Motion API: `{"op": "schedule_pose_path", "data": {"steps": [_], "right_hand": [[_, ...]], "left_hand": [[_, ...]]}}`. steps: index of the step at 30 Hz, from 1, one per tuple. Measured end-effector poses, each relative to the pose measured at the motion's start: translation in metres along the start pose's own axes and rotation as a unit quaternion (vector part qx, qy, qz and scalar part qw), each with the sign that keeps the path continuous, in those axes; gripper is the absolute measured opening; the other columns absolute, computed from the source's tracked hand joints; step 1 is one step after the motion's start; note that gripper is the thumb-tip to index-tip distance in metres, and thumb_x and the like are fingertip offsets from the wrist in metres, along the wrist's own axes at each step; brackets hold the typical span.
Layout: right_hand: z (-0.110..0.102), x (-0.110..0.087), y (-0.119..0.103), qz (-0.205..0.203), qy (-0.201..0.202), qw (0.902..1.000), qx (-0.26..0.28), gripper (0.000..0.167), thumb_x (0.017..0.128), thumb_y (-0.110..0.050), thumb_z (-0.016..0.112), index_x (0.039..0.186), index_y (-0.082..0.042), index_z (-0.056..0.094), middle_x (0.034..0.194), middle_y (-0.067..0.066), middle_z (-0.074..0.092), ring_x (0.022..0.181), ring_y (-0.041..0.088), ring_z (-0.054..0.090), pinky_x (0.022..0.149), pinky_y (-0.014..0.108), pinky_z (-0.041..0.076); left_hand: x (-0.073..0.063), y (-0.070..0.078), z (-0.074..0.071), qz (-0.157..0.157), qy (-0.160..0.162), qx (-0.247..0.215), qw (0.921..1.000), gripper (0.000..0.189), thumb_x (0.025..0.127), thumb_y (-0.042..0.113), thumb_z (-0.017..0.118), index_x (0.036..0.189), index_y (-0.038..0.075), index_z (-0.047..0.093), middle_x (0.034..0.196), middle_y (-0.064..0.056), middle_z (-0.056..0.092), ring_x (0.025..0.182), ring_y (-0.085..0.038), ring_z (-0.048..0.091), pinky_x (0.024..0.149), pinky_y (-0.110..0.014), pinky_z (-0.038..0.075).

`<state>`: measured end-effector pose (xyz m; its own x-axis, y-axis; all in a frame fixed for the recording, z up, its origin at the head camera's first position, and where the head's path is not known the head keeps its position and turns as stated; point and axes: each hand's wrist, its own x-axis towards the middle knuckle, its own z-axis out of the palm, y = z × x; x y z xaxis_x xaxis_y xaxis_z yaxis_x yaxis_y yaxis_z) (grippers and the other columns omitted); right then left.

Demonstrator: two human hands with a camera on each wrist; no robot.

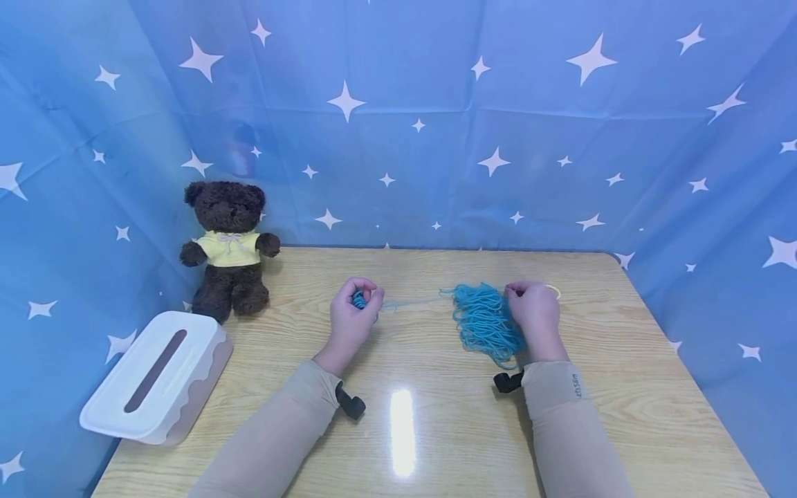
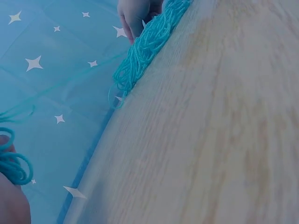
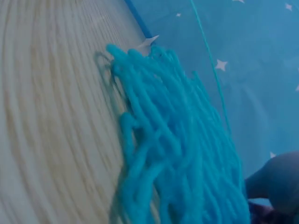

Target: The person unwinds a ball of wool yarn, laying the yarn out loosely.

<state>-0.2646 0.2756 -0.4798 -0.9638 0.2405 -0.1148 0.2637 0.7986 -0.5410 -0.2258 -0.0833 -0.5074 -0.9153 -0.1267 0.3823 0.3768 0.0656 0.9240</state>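
Note:
On the table lies a loose heap of blue yarn (image 1: 482, 321), its strands bunched in loops. My left hand (image 1: 353, 315) grips a small coil of the same yarn (image 1: 358, 299), left of the heap. A thin strand (image 1: 414, 301) stretches from that coil towards the right. At the heap's right edge, my right hand (image 1: 534, 312) has its fingers curled and pinches yarn; the exact pinch point is hidden. A pale yellow curved loop (image 1: 554, 291) shows just behind the right hand. In the right wrist view the heap (image 3: 182, 140) hides most of the hand.
A white lidded box (image 1: 158, 373) with a slot in its top stands at the table's left edge. Behind it sits a dark brown teddy bear (image 1: 230, 249) in a yellow top. A blue starred curtain (image 1: 398, 138) hangs behind the wooden table (image 1: 461, 429).

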Motion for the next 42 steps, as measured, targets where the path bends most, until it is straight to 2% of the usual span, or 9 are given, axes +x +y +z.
{"op": "schedule_pose_path", "data": {"steps": [3,6,10,15,20,25,30,37,42], "right_hand": [[0.0,-0.001,-0.003,-0.012,-0.025,0.9991,-0.032,0.039,0.114,-0.032,0.055,0.14,-0.009,0.075,0.145,0.024,0.071,0.125,0.046,0.069,0.09,0.057,0.058],[-0.001,-0.004,-0.01,-0.019,-0.039,0.9982,-0.041,0.04,0.114,-0.027,0.052,0.144,-0.009,0.072,0.149,0.026,0.068,0.106,0.043,0.071,0.078,0.05,0.057],[-0.001,-0.012,-0.02,-0.038,-0.002,0.9986,-0.037,0.046,0.11,-0.02,0.049,0.151,-0.007,0.066,0.157,0.031,0.057,0.092,0.038,0.065,0.068,0.043,0.051],[0.012,-0.024,-0.039,-0.152,0.048,0.9864,0.04,0.04,0.113,-0.028,0.056,0.145,-0.011,0.071,0.147,0.024,0.063,0.094,0.035,0.069,0.068,0.042,0.054],[0.037,-0.043,-0.069,-0.259,-0.081,0.9552,0.119,0.041,0.112,-0.044,0.063,0.144,-0.02,0.073,0.117,0.008,0.077,0.076,0.019,0.065,0.06,0.033,0.053],[0.059,-0.067,-0.095,-0.305,-0.149,0.9368,0.084,0.041,0.111,-0.042,0.067,0.144,-0.019,0.073,0.113,0.0,0.082,0.072,0.013,0.063,0.057,0.031,0.052],[0.069,-0.076,-0.104,-0.325,-0.129,0.9355,0.048,0.03,0.11,-0.032,0.07,0.135,-0.018,0.079,0.111,0.0,0.083,0.062,0.01,0.056,0.056,0.028,0.046],[0.061,-0.074,-0.101,-0.321,-0.089,0.9425,0.031,0.02,0.11,-0.028,0.07,0.122,-0.019,0.083,0.109,0.002,0.083,0.069,0.009,0.059,0.063,0.029,0.05],[0.046,-0.07,-0.098,-0.324,-0.016,0.9441,0.058,0.019,0.11,-0.025,0.07,0.121,-0.017,0.083,0.108,0.004,0.082,0.074,0.012,0.063,0.065,0.03,0.052]], "left_hand": [[0.001,0.0,0.0,0.008,0.0,0.009,0.9999,0.01,0.1,0.005,0.077,0.103,0.001,0.069,0.081,0.002,0.055,0.065,-0.011,0.051,0.057,-0.017,0.043],[0.001,0.0,0.001,0.008,-0.006,0.013,0.9999,0.01,0.1,0.006,0.077,0.103,0.001,0.069,0.082,0.002,0.056,0.068,-0.014,0.051,0.06,-0.018,0.043],[0.0,0.0,0.002,0.005,-0.012,0.012,0.9998,0.01,0.1,0.006,0.077,0.102,0.001,0.069,0.082,0.003,0.057,0.067,-0.013,0.052,0.059,-0.018,0.043],[0.0,0.0,0.001,0.002,-0.022,0.01,0.9997,0.01,0.1,0.008,0.077,0.103,0.002,0.07,0.082,0.005,0.058,0.066,-0.01,0.052,0.057,-0.018,0.044],[0.0,0.0,0.001,-0.004,-0.03,0.011,0.9995,0.009,0.1,0.009,0.078,0.103,0.006,0.07,0.084,0.006,0.06,0.068,-0.007,0.055,0.059,-0.019,0.047],[0.0,0.0,0.001,-0.004,-0.036,0.013,0.9993,0.01,0.1,0.01,0.079,0.104,0.007,0.07,0.085,0.005,0.06,0.07,-0.007,0.056,0.061,-0.018,0.048],[0.0,0.001,0.002,0.004,-0.038,0.017,0.9991,0.012,0.098,0.009,0.081,0.104,0.008,0.071,0.085,0.006,0.06,0.069,-0.007,0.055,0.06,-0.018,0.046],[0.0,0.0,0.003,0.0,-0.034,0.009,0.9994,0.011,0.098,0.007,0.081,0.103,0.007,0.071,0.086,0.005,0.061,0.068,-0.007,0.058,0.06,-0.018,0.049],[0.0,0.001,0.004,-0.013,-0.046,-0.003,0.9989,0.01,0.098,0.006,0.08,0.103,0.005,0.072,0.09,0.002,0.066,0.074,-0.008,0.063,0.065,-0.018,0.053]]}}
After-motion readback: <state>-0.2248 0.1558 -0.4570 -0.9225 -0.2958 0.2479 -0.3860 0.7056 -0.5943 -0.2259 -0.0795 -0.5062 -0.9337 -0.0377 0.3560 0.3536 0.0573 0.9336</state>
